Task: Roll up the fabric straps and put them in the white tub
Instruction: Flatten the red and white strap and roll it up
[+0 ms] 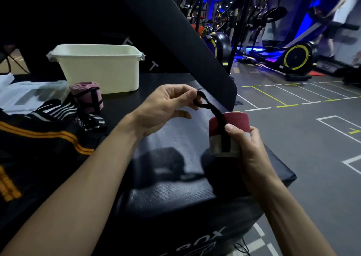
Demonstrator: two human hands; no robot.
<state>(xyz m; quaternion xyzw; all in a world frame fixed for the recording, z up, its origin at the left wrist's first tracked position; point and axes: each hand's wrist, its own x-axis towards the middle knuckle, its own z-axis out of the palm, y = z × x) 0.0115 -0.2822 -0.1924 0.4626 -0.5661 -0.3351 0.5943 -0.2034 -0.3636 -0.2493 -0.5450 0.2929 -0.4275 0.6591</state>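
Observation:
My right hand grips a rolled red-and-white fabric strap, thumb pressed on its side. A black loop cord runs from the roll up to my left hand, which pinches the loop between thumb and fingers. The white tub stands at the back left of the black padded box. A rolled pink strap with black cord around it stands in front of the tub. A black-and-white striped strap lies unrolled beside it.
Black fabric with orange stripes is heaped at the left. Clear plastic packaging lies behind it. A slanted black pad rises behind the box. The box's right edge drops to the gym floor, with exercise bikes beyond.

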